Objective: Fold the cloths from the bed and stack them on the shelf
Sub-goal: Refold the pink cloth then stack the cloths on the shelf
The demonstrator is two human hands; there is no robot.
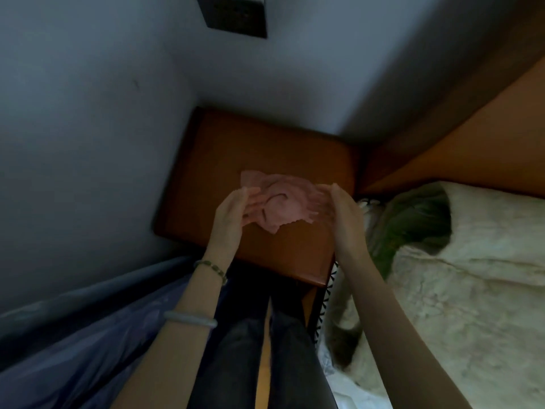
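A small pink cloth (283, 202) is bunched between my two hands above the brown wooden shelf top (236, 143). My left hand (236, 211) cups the cloth's left side with its fingers under the fabric. My right hand (339, 208) holds the right side, fingers spread beneath it. Part of the cloth hangs down toward the wood, and I cannot tell whether it touches. The bed (472, 290) with a cream cover lies to the right.
Grey walls enclose the shelf at the back and left. A dark wall plate (236, 16) is high up. A pillow (486, 219) and green fabric (413, 222) lie on the bed. Bluish plastic sheeting (73, 349) fills the lower left. My legs stand below the shelf.
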